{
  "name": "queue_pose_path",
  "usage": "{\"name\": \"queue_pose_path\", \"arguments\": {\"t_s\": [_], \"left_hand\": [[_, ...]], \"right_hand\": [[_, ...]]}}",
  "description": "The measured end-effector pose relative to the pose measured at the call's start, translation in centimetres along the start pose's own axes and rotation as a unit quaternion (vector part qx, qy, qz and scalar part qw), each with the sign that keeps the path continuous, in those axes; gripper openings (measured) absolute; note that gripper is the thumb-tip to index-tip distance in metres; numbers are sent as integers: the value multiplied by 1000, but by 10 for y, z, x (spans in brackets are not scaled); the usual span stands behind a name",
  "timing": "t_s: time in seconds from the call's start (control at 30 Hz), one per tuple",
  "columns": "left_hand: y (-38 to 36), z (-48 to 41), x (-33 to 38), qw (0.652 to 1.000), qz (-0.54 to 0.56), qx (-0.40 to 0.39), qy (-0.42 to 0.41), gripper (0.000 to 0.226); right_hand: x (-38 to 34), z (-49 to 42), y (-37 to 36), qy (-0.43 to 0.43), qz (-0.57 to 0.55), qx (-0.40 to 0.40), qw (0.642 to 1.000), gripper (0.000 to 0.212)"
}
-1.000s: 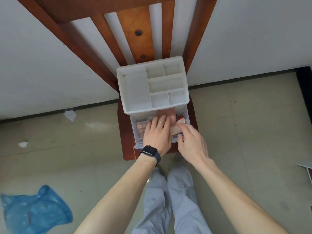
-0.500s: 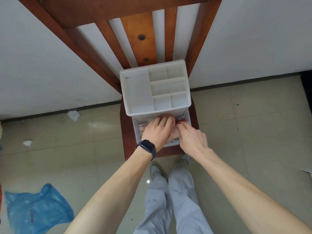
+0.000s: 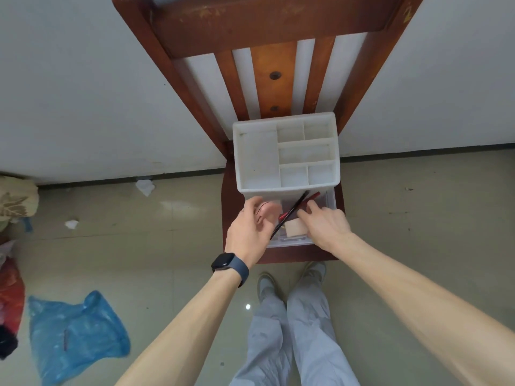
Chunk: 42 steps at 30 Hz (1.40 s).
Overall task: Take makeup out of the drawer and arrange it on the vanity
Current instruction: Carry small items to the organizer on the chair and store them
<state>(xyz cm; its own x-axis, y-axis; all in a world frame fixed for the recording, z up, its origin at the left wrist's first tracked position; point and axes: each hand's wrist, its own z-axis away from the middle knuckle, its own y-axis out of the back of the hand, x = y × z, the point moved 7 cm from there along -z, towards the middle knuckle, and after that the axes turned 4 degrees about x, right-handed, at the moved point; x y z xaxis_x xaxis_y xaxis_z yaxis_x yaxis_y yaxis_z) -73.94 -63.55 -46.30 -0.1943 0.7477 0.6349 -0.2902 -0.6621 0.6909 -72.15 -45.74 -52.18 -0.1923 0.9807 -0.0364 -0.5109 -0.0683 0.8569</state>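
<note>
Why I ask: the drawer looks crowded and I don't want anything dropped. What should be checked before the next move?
1. Drawer pulled out: ok, the clear drawer stands open under the white organiser.
2. Left grip: ok, the left hand curls round a pink round item.
3. Right grip: cannot tell, the right hand reaches into the drawer with its fingertips hidden.
4. Black stick secured: cannot tell, it slants across the drawer and its lower end is hidden.
5. Room on top: ok, the organiser's compartments show bare bottoms.
</note>
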Motion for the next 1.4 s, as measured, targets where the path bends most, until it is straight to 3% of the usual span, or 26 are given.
{"name": "queue_pose_path", "arguments": {"t_s": [0.23, 0.43, 0.53, 0.63, 0.87, 0.97, 1.1, 1.27, 1.4], "left_hand": [[12, 6, -32, 985, 104, 49, 131, 49], [21, 12, -44, 970, 156, 53, 179, 43], [30, 19, -41, 955, 201, 40, 215, 34], [43, 25, -32, 942, 243, 15, 232, 25], [120, 54, 16, 914, 350, 32, 202, 17], [158, 76, 32, 905, 379, 53, 186, 25], [207, 115, 39, 895, 398, 116, 166, 31], [252, 190, 20, 857, 415, 246, 181, 35], [263, 287, -3, 791, 430, 375, 221, 28]], "right_hand": [[-6, -4, 2, 7, 32, 9, 999, 66], [-7, 11, 24, 15, -9, 37, 999, 45], [-3, 29, 43, -15, -112, 37, 993, 33], [0, 52, 72, -59, -269, 42, 961, 36], [-13, 121, 162, -108, -549, 97, 823, 41], [-25, 141, 200, -90, -605, 116, 782, 42], [-52, 153, 246, -55, -623, 116, 771, 40], [-107, 159, 286, 66, -609, 66, 788, 32], [-170, 177, 298, 199, -550, -2, 811, 15]]}}
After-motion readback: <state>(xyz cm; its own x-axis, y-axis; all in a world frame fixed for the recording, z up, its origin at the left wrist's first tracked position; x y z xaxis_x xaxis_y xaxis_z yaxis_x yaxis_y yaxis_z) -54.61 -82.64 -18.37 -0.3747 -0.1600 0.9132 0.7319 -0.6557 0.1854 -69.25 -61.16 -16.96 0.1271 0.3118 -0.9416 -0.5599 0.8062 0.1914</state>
